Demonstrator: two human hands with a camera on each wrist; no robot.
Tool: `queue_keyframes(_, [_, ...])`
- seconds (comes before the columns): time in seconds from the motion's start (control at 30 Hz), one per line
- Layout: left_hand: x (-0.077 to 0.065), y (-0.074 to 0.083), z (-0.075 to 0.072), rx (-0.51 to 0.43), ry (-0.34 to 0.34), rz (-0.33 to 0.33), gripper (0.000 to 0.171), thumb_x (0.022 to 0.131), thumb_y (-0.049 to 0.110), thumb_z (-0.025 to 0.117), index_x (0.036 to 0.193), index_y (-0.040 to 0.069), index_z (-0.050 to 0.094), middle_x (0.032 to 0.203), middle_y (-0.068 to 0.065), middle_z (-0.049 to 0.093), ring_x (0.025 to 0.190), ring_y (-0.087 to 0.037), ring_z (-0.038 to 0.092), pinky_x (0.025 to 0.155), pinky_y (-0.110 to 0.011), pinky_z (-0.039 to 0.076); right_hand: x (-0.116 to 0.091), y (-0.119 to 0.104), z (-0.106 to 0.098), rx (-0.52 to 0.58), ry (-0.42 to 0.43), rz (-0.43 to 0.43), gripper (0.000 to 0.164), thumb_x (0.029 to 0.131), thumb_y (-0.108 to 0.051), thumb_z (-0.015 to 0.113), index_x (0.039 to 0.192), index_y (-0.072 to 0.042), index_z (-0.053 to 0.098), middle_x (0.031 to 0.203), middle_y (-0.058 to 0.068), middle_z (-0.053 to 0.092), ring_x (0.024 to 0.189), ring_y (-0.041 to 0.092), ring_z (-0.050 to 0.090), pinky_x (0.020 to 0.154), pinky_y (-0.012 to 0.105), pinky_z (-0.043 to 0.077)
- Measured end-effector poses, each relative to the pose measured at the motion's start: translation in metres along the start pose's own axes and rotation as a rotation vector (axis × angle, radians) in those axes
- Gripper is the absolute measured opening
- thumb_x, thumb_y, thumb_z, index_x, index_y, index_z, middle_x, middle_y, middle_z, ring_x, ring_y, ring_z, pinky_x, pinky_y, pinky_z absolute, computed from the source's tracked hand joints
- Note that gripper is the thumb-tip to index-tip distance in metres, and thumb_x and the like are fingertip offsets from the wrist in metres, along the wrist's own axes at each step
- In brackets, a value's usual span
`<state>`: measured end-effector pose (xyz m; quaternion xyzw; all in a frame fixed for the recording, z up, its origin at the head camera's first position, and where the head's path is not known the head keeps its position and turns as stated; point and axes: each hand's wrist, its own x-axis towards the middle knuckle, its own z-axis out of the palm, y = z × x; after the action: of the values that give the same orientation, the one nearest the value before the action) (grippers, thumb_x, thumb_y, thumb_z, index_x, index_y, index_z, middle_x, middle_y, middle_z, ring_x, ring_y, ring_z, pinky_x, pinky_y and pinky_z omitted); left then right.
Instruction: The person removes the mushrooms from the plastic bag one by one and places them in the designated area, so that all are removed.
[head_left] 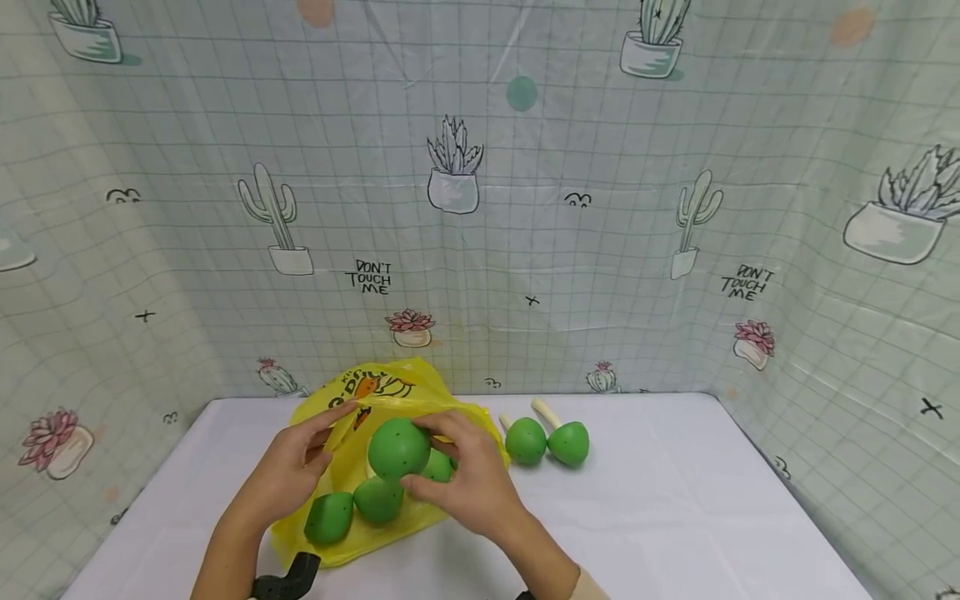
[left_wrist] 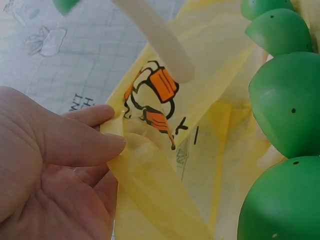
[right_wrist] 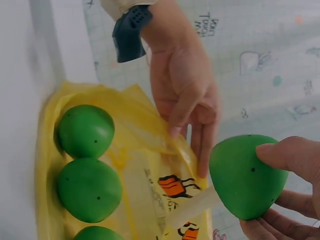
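Observation:
A yellow plastic bag (head_left: 423,518) lies on the table with its mouth toward me. My left hand (head_left: 283,473) pinches the bag's edge between thumb and fingers, lifting the upper layer. With its thumb and fingers around the green head, my right hand (head_left: 480,479) holds a maraca (head_left: 398,450) over the bag mouth. Its white handle (left_wrist: 157,42) points toward the bag, and black dots mark the head. Inside the bag, several similar maracas lie side by side, among them a left one (head_left: 329,518) and a middle one (head_left: 378,500); their handles are mostly hidden.
Two more green maracas, a left one (head_left: 526,441) and a right one (head_left: 569,443), lie right of the bag, handles pointing away. A white cloth (head_left: 660,500) covers the table. Behind it hangs a cactus-print curtain (head_left: 555,250).

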<state>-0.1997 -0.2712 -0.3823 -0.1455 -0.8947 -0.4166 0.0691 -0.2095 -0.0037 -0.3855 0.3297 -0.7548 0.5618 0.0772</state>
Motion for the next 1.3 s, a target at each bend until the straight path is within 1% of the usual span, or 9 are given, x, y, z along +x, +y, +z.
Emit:
queue_keyframes(0.13, [-0.001,0.000,-0.001,0.006,-0.002,-0.006,0.072,0.094,-0.023,0.054,0.159,0.008,0.047,0.161,-0.025,0.042,0.139,-0.050,0.049,0.107,-0.060,0.049,0.000,-0.004,-0.005,0.019,0.023,-0.042,0.057,0.079,-0.001,0.090,0.132,-0.004,0.069,0.128,0.007,0.067,0.122,0.027,0.065,0.099,0.032,0.058])
queue_keyframes(0.27, [-0.002,0.000,-0.001,0.006,0.000,0.003,0.072,0.094,-0.023,0.055,0.159,0.007,0.047,0.161,-0.026,0.042,0.138,-0.051,0.049,0.107,-0.061,0.049,0.000,-0.006,-0.012,0.034,0.048,-0.071,0.058,0.078,0.001,0.090,0.132,-0.003,0.068,0.128,0.009,0.067,0.122,0.028,0.066,0.099,0.031,0.057])
queue_keyframes(0.57, [-0.002,0.000,0.000,0.011,-0.002,0.016,0.072,0.094,-0.024,0.054,0.159,0.005,0.046,0.161,-0.025,0.042,0.139,-0.050,0.048,0.106,-0.061,0.049,-0.003,-0.007,-0.028,0.052,0.083,-0.053,0.059,0.078,0.003,0.088,0.133,-0.002,0.068,0.130,0.011,0.064,0.124,0.028,0.064,0.101,0.030,0.056])
queue_keyframes(0.73, [-0.001,0.000,0.001,0.012,-0.008,0.023,0.072,0.094,-0.023,0.054,0.159,0.005,0.046,0.161,-0.025,0.042,0.139,-0.050,0.048,0.106,-0.060,0.049,-0.005,-0.010,-0.033,0.058,0.083,-0.076,0.059,0.079,0.002,0.088,0.134,-0.001,0.067,0.131,0.013,0.064,0.125,0.029,0.064,0.102,0.031,0.056])
queue_keyframes(0.83, [0.000,0.000,0.001,0.011,-0.010,0.019,0.071,0.094,-0.023,0.054,0.159,0.005,0.046,0.162,-0.025,0.041,0.140,-0.050,0.048,0.106,-0.061,0.050,-0.007,-0.012,-0.037,0.059,0.090,-0.094,0.059,0.079,0.002,0.088,0.134,-0.002,0.067,0.132,0.011,0.065,0.125,0.027,0.064,0.102,0.032,0.056])
queue_keyframes(0.97, [0.000,0.000,0.001,0.012,-0.015,0.007,0.071,0.094,-0.023,0.055,0.159,0.006,0.046,0.162,-0.025,0.041,0.140,-0.050,0.048,0.106,-0.060,0.051,-0.008,-0.015,-0.043,0.052,0.125,-0.118,0.060,0.078,0.004,0.088,0.133,-0.006,0.068,0.130,0.006,0.065,0.123,0.025,0.065,0.101,0.033,0.057])
queue_keyframes(1.03, [0.000,0.000,0.001,0.012,-0.017,0.001,0.071,0.095,-0.022,0.055,0.159,0.006,0.046,0.162,-0.025,0.041,0.140,-0.049,0.048,0.106,-0.060,0.051,-0.008,-0.015,-0.046,0.050,0.145,-0.136,0.060,0.078,0.004,0.088,0.133,-0.007,0.068,0.129,0.006,0.066,0.122,0.025,0.066,0.101,0.033,0.057])
queue_keyframes(1.2, [0.000,-0.001,0.001,0.009,-0.021,0.001,0.072,0.095,-0.022,0.055,0.160,0.007,0.045,0.163,-0.024,0.040,0.141,-0.049,0.047,0.106,-0.060,0.051,-0.008,-0.012,-0.058,0.043,0.197,-0.171,0.061,0.077,0.009,0.087,0.133,-0.003,0.067,0.130,0.011,0.066,0.123,0.028,0.065,0.102,0.034,0.056])
queue_keyframes(1.3, [0.000,-0.001,0.001,0.009,-0.021,0.001,0.072,0.094,-0.022,0.056,0.160,0.007,0.045,0.163,-0.024,0.040,0.141,-0.049,0.048,0.105,-0.058,0.051,-0.008,-0.008,-0.068,0.024,0.230,-0.162,0.061,0.077,0.009,0.087,0.134,-0.001,0.067,0.131,0.012,0.066,0.124,0.029,0.064,0.103,0.033,0.056])
